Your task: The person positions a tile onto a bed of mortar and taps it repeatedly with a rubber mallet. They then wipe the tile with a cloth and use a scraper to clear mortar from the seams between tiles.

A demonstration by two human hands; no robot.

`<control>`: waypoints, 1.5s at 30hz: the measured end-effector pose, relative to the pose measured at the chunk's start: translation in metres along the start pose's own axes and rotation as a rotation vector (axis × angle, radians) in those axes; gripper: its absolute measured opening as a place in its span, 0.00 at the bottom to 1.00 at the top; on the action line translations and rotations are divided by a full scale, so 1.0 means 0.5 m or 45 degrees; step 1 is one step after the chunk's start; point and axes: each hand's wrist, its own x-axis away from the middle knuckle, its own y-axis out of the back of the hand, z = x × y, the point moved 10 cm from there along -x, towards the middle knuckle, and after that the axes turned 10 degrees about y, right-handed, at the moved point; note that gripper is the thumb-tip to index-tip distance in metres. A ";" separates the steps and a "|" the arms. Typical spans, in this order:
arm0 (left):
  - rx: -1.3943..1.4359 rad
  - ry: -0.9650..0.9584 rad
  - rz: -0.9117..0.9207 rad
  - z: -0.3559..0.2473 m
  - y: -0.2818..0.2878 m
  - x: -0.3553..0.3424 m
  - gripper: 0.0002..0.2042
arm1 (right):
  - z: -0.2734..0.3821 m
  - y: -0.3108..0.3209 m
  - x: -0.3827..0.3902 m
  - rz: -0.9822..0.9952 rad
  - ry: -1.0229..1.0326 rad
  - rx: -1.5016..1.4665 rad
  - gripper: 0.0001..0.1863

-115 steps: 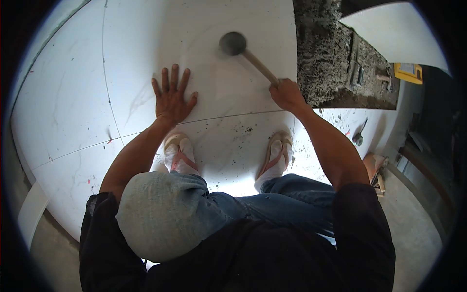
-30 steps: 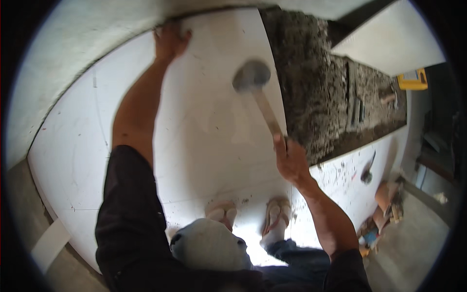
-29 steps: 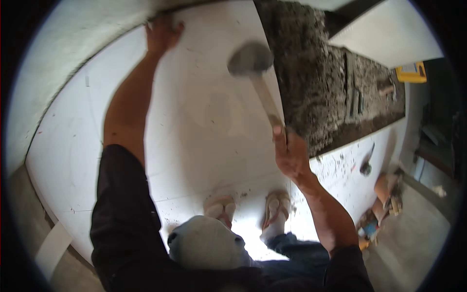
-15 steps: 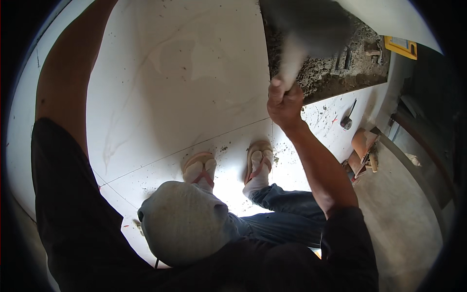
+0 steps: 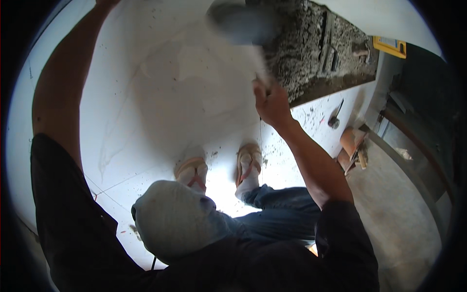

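Observation:
My right hand (image 5: 273, 103) is wrapped round the pale handle of a mallet (image 5: 245, 23). Its dark grey head, smeared by motion, hangs above the right edge of a large white tile (image 5: 160, 92). Right of that edge lies a bed of rough grey mortar (image 5: 296, 53), partly behind the mallet. My left arm reaches to the far left over the tiles. Only a bit of my left hand (image 5: 107, 3) shows at the top edge, and its fingers are out of sight.
Metal tools (image 5: 328, 56) rest on the mortar. A yellow object (image 5: 390, 46) is beyond it at the right. A tape measure (image 5: 334, 121) lies on the speckled tiles, with reddish-brown pieces (image 5: 348, 142) farther right. My sandalled feet (image 5: 248, 168) stand on the tiles.
The mallet has swung left, from over the mortar to over the tile's right edge, with my right hand moving slightly left. The whole view has shifted a little.

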 end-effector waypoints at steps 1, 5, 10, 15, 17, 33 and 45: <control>-0.033 -0.033 -0.020 -0.009 0.006 -0.008 0.28 | -0.034 0.000 -0.001 0.146 -0.181 0.200 0.22; -0.044 0.018 0.147 -0.023 0.009 0.010 0.28 | -0.028 0.006 0.007 0.136 -0.253 0.185 0.20; -0.091 -0.082 -0.063 0.008 0.012 0.002 0.29 | -0.007 0.006 -0.011 0.257 -0.383 0.177 0.24; 0.092 -0.302 -0.232 -0.033 0.039 0.050 0.21 | -0.126 -0.004 0.034 0.307 -0.342 0.378 0.29; -0.094 -0.332 -0.355 0.020 0.009 0.067 0.26 | -0.095 -0.018 -0.020 0.487 -0.413 0.363 0.29; -0.372 -0.283 0.096 0.140 -0.037 0.553 0.35 | -0.096 0.199 0.209 -0.019 -1.180 -0.548 0.22; -0.363 -0.199 0.219 0.151 -0.053 0.549 0.36 | -0.166 0.155 0.375 -0.108 -1.509 -0.580 0.31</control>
